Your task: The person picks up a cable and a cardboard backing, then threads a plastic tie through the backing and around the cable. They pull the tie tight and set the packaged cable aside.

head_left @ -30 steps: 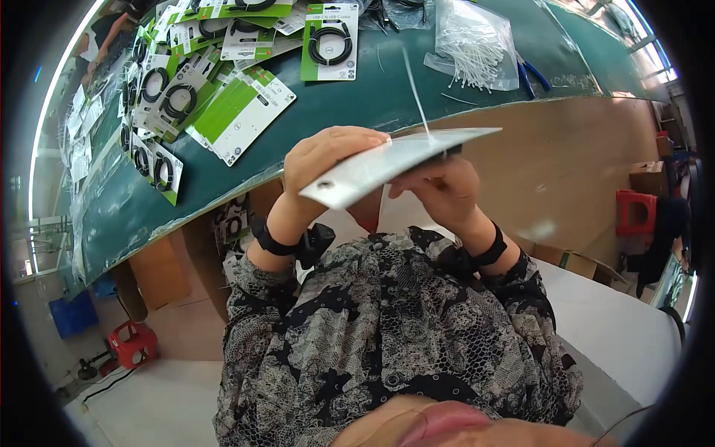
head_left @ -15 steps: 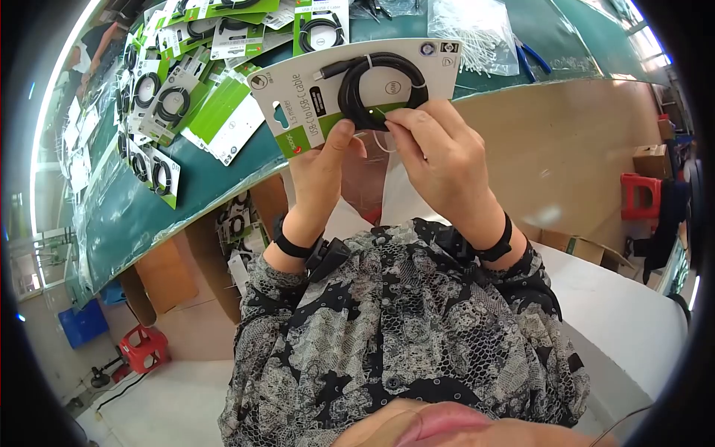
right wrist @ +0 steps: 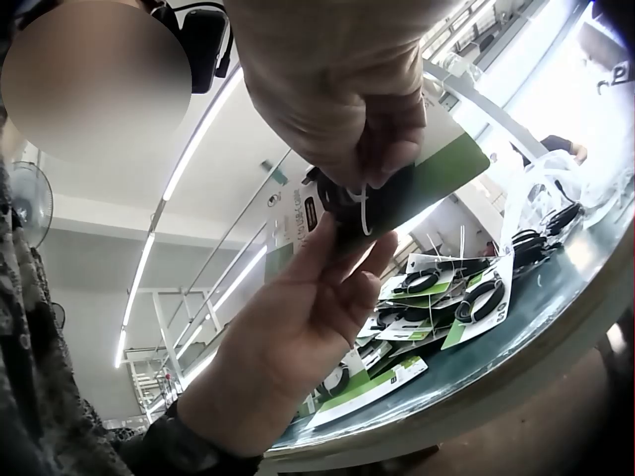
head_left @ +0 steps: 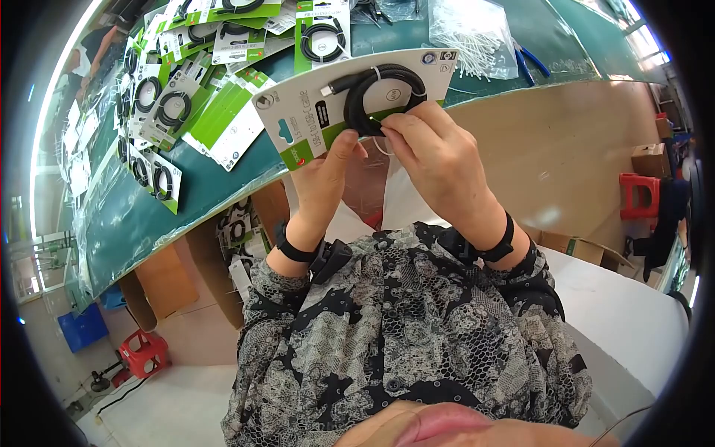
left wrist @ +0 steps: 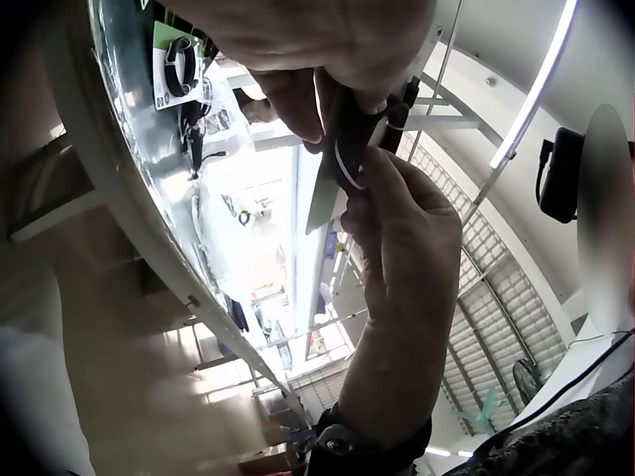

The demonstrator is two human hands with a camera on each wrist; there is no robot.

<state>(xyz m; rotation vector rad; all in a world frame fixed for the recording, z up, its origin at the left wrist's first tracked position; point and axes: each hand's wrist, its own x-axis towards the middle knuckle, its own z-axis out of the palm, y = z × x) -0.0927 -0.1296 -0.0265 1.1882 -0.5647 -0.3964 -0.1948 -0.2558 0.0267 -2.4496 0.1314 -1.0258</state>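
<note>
A packing workshop in a factory hall: a long green workbench (head_left: pixel 417 71) strewn with carded cables (head_left: pixel 223 112), a bag of white ties (head_left: pixel 473 33), blue pliers (head_left: pixel 530 59), cardboard boxes (head_left: pixel 648 160), strip lights overhead (right wrist: pixel 193 149).

The person wears a long-sleeved blouse (head_left: pixel 402 328) in a dense black, grey and cream print: flower shapes mixed with honeycomb netting. It buttons down the front, with small dark buttons in a line at the middle of the chest. The sleeves end at the wrists. Each wrist carries a black strap: the left wrist strap (head_left: pixel 292 249) has a small black camera block (head_left: pixel 331 258) clipped on its near side, and the right wrist strap (head_left: pixel 500 242) sits snug above the cuff. Both hands are bare, without gloves or rings.
</note>
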